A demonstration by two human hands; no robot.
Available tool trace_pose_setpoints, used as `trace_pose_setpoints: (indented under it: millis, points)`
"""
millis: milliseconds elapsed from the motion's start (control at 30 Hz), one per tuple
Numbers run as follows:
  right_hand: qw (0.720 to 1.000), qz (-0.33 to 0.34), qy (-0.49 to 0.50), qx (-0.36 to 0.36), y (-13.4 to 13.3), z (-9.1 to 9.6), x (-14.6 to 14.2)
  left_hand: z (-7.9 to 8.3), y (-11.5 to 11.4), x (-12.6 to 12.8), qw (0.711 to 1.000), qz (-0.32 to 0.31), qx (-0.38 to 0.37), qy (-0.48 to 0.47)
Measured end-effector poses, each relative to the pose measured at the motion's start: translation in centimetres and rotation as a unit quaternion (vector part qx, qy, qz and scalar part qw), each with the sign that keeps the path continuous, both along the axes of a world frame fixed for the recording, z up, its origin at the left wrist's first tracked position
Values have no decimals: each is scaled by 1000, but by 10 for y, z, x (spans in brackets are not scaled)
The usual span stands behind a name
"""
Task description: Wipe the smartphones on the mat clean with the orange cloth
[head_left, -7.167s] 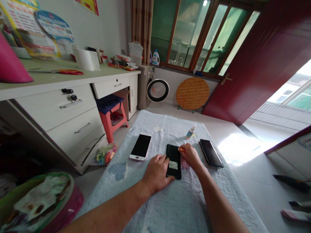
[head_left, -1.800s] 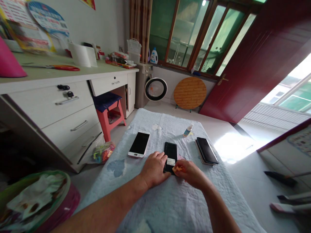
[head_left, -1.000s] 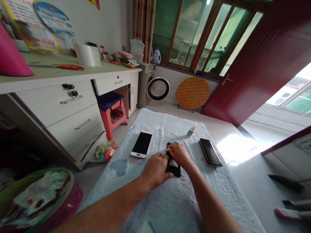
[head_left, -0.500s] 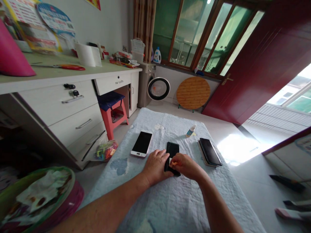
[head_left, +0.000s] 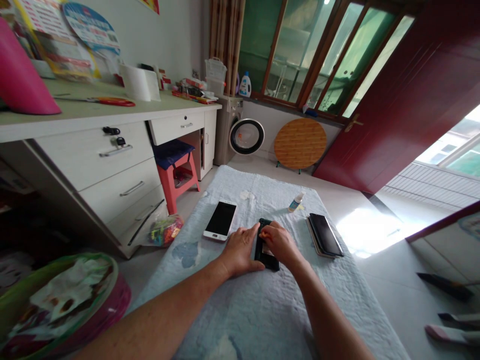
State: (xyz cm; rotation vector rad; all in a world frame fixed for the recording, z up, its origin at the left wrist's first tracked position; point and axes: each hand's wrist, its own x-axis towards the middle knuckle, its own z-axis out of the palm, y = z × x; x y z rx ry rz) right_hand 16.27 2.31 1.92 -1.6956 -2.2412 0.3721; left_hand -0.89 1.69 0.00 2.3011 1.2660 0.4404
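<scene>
A black phone [head_left: 272,263] lies on the cloth-covered table, partly hidden by both hands. My left hand [head_left: 240,252] holds it along its left side, fingertips near the upper edge and thumb toward the bottom. Over the phone's upper half is my right hand [head_left: 278,239], its fingers pinched on something small and orange, mostly hidden. A pale patch shows on the phone's surface below these fingers. To the left rests a white phone [head_left: 220,221] with a dark screen. On the right lies a dark phone [head_left: 325,235] in an opened-looking cover. Beyond stands a small spray bottle [head_left: 296,202].
A light blue cloth [head_left: 247,310] covers the table. At left are a waste bin [head_left: 122,295], a bag of colourful bits [head_left: 166,230], a red stool [head_left: 170,187] and a desk [head_left: 112,110]. A washing machine [head_left: 229,115] and a red door [head_left: 378,115] are farther back.
My right hand has moved up the black phone, away from me, baring more of its lower part. My left hand stays at the phone's left side.
</scene>
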Motion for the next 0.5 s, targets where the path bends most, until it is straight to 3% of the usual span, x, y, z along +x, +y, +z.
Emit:
trace_pose_setpoints:
  millis: [233, 500]
  points:
    - [996, -8, -88, 1, 27, 0, -15, 0, -1, 1, 1000, 17, 2, -12]
    - [988, 67, -138, -27, 16, 3, -22, 2, -3, 3, 999, 37, -4, -32]
